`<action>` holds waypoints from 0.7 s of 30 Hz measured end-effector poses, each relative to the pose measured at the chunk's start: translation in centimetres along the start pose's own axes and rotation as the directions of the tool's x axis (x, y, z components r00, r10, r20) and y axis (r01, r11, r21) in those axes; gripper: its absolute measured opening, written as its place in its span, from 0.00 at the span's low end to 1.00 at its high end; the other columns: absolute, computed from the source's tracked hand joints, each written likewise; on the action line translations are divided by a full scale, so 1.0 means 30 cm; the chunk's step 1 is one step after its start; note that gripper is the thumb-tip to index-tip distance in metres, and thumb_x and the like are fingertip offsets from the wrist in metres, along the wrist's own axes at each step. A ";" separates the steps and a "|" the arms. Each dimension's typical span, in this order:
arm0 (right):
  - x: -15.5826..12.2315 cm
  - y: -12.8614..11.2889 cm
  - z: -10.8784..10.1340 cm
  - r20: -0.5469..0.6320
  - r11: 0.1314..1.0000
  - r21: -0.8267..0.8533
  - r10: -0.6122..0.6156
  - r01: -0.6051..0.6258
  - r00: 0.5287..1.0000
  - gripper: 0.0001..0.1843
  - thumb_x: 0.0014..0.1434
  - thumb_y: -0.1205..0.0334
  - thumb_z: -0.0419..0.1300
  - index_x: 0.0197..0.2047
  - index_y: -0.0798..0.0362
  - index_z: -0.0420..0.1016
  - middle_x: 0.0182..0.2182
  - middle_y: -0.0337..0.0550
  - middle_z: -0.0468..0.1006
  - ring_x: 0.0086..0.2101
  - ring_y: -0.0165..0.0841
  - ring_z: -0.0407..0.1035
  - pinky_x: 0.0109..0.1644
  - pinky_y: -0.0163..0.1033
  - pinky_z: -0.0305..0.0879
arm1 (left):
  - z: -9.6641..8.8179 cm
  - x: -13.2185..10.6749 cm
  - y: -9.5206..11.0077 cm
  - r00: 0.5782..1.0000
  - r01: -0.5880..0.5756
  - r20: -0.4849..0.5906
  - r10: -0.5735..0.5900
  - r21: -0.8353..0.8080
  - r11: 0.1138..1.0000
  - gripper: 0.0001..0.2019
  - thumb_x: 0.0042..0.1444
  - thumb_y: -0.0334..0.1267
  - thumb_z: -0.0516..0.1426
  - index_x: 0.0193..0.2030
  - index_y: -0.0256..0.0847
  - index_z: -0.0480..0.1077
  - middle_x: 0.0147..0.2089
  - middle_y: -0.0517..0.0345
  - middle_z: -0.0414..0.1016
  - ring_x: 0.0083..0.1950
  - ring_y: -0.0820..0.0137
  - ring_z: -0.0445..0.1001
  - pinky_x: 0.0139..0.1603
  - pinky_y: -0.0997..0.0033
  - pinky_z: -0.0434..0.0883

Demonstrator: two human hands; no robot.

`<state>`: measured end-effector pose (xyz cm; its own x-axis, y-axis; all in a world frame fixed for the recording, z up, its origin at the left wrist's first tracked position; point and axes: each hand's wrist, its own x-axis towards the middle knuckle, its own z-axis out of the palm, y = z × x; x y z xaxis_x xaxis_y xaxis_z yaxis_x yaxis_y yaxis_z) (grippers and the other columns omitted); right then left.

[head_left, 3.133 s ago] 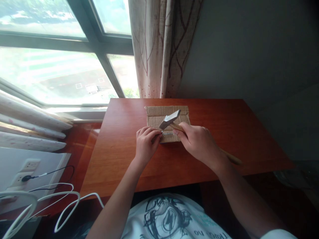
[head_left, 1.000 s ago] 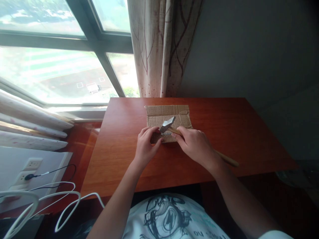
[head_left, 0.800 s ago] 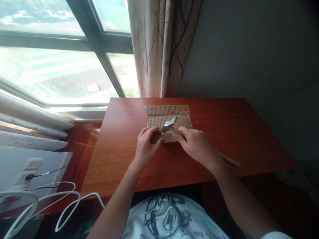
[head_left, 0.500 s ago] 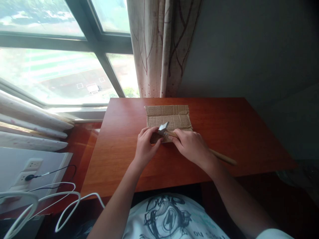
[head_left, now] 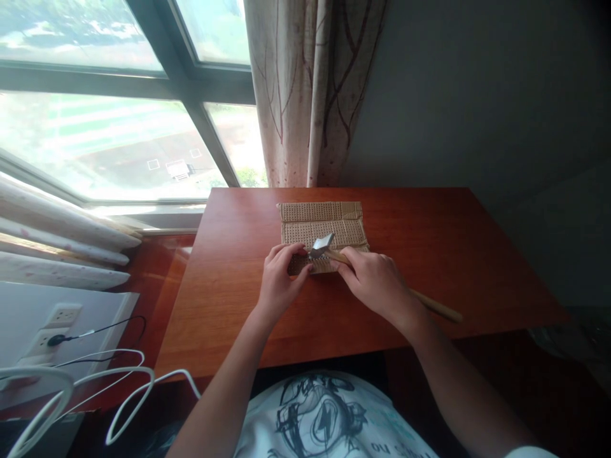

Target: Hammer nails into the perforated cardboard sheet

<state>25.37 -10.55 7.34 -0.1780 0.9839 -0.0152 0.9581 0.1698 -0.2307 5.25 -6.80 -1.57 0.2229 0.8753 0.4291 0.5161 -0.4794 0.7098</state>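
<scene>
A perforated piece of cardboard (head_left: 322, 222) lies flat on the red-brown wooden table (head_left: 429, 254). My right hand (head_left: 377, 283) is closed round the wooden handle of a small hammer (head_left: 322, 245), close behind its steel head, which hovers just over the cardboard's near edge. The handle's free end sticks out past my wrist to the right. My left hand (head_left: 279, 277) rests on the cardboard's near left corner with fingers curled and pinched at a spot right under the hammer head; what they pinch is too small to make out.
A patterned curtain (head_left: 310, 89) hangs behind the table against a grey wall. A large window (head_left: 109, 114) fills the left. White cables (head_left: 124, 388) and a wall socket (head_left: 57, 318) sit at lower left.
The hammer head has gone up and down in short strokes over the cardboard's near edge; since half a second ago it has risen slightly. My left hand has stayed in place.
</scene>
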 end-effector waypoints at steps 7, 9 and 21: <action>-0.004 0.001 -0.003 0.005 1.000 0.018 0.006 -0.007 1.000 0.15 0.70 0.51 0.50 0.37 0.50 0.69 0.32 0.40 0.81 0.30 0.35 0.74 0.30 0.38 0.44 | -0.001 -0.001 0.001 1.000 0.006 0.002 -0.006 0.001 1.000 0.16 0.55 0.35 0.62 0.52 0.45 0.70 0.46 0.54 0.78 0.52 0.61 0.72 0.57 0.55 0.72; -0.005 0.007 -0.002 -0.004 1.000 0.030 0.008 -0.008 1.000 0.15 0.70 0.50 0.50 0.37 0.50 0.70 0.31 0.40 0.81 0.30 0.35 0.73 0.30 0.38 0.44 | -0.001 0.000 0.002 1.000 0.007 0.004 -0.007 0.002 1.000 0.16 0.55 0.35 0.63 0.51 0.45 0.71 0.45 0.54 0.79 0.52 0.61 0.72 0.57 0.55 0.72; -0.029 0.179 0.034 -0.185 0.634 0.767 0.368 -0.100 0.911 0.19 0.64 0.43 0.54 0.35 0.51 0.69 0.22 0.34 0.65 0.22 0.27 0.58 0.26 0.35 0.54 | 0.002 -0.001 0.001 1.000 0.015 0.004 -0.015 -0.003 1.000 0.16 0.56 0.35 0.62 0.52 0.44 0.70 0.45 0.54 0.79 0.54 0.61 0.70 0.58 0.54 0.71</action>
<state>30.43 -10.55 5.11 0.2315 0.9694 0.0812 0.4526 -0.0334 -0.8911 5.31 -6.84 -1.61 0.2180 0.8827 0.4162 0.5174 -0.4661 0.7176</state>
